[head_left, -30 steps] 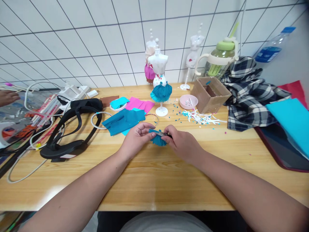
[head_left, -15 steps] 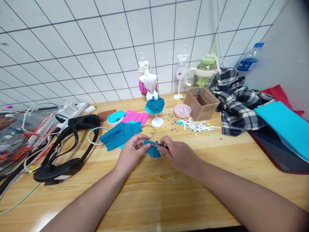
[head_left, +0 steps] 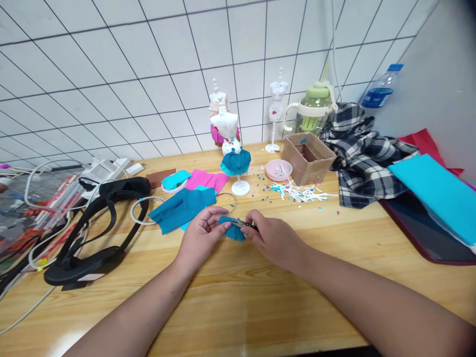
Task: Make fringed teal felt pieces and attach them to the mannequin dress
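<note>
Only the view has shifted: left fingers [head_left: 223, 227] pinch a pleated blue piece [head_left: 235, 234], seemingly unfinished; right fingers [head_left: 256, 217] grip a black-handled tool [head_left: 252, 226].

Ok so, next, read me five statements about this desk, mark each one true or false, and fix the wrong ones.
1. The left hand grips the gathered teal piece. True.
2. The right hand is holding nothing. False: the right hand holds a small black-handled tool.
3. The front mannequin wears a yellow skirt. False: the skirt is teal.
4. The pink bowl sits beside the cardboard box. True.
5. The cardboard box is closed on top. False: the top of the box is open.
</note>
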The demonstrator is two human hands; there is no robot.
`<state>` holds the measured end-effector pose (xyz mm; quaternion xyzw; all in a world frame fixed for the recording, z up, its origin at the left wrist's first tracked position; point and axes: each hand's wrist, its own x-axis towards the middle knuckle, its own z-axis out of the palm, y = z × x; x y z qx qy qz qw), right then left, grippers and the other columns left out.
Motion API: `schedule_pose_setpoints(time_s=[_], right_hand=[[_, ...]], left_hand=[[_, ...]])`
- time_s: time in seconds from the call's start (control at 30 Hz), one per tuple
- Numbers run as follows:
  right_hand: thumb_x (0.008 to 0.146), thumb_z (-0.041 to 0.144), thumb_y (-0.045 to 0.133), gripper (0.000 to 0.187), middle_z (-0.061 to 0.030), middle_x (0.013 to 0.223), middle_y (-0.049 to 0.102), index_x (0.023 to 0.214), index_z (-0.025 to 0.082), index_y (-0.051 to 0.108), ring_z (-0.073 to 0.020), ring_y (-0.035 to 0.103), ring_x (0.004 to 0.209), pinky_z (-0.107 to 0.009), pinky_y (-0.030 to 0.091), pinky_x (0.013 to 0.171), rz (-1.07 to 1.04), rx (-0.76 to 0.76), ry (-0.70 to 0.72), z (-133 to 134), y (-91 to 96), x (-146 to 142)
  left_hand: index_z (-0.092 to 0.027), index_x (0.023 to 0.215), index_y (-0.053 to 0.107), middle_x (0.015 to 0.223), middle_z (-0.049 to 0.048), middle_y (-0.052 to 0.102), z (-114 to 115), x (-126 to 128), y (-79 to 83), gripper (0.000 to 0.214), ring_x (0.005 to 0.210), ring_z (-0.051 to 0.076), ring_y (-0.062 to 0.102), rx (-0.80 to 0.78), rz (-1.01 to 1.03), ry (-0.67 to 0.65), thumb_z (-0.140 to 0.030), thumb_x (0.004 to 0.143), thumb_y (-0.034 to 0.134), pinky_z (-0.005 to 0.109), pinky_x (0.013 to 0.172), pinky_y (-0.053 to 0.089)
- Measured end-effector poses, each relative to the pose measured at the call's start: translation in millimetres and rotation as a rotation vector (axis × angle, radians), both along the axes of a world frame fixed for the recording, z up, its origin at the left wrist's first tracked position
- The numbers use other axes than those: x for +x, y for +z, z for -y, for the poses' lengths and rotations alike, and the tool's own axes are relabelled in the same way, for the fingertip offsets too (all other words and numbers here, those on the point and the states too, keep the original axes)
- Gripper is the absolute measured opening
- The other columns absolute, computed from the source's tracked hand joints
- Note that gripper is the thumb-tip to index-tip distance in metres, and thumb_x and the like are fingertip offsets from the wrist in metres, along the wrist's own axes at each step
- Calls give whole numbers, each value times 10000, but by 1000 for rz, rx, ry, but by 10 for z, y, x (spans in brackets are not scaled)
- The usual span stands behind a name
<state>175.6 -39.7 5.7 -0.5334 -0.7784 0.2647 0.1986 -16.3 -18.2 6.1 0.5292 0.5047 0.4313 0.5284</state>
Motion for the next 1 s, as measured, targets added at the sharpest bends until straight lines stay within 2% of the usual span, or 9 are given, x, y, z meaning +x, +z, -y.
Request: schedule_pose_setpoints(time_s=[0.23, 0.53, 0.8, 1.0], right_hand=[[979, 405, 369, 233, -29, 867, 672, 1010, 202, 478, -177, 625, 759, -255, 325, 605, -93, -37, 14, -14, 16, 5], [977, 394, 379, 223, -32, 862, 671, 992, 198, 484, -177, 621, 762, -256, 330, 612, -82, -56, -7, 4, 17, 4], [972, 386, 386, 211, -17, 826, 647, 988, 200, 483, -158, 591, 716, -254, 349, 620, -174, -87, 21, -16, 29, 1], [974, 397, 376, 219, -4, 819, 641, 982, 204, 479, -142, 566, 677, -242, 337, 595, -221, -83, 46, -9, 27, 8]], left_hand=[[-191, 973, 617, 798, 1, 697, 16, 5, 17, 365, 736, 140, 652, -15, 7, -30, -313, 675, 788, 255, 710, 510], [-183, 947, 628, 838, 22, 694, 14, 7, 4, 372, 784, 166, 661, 31, -9, 22, -315, 646, 802, 287, 739, 529], [-187, 962, 629, 877, 26, 703, 5, -13, -26, 373, 788, 154, 662, 20, 38, 11, -299, 653, 806, 275, 743, 531], [-201, 985, 626, 823, 2, 707, 2, -27, -56, 350, 757, 141, 662, -5, 118, -28, -278, 686, 791, 254, 727, 518]])
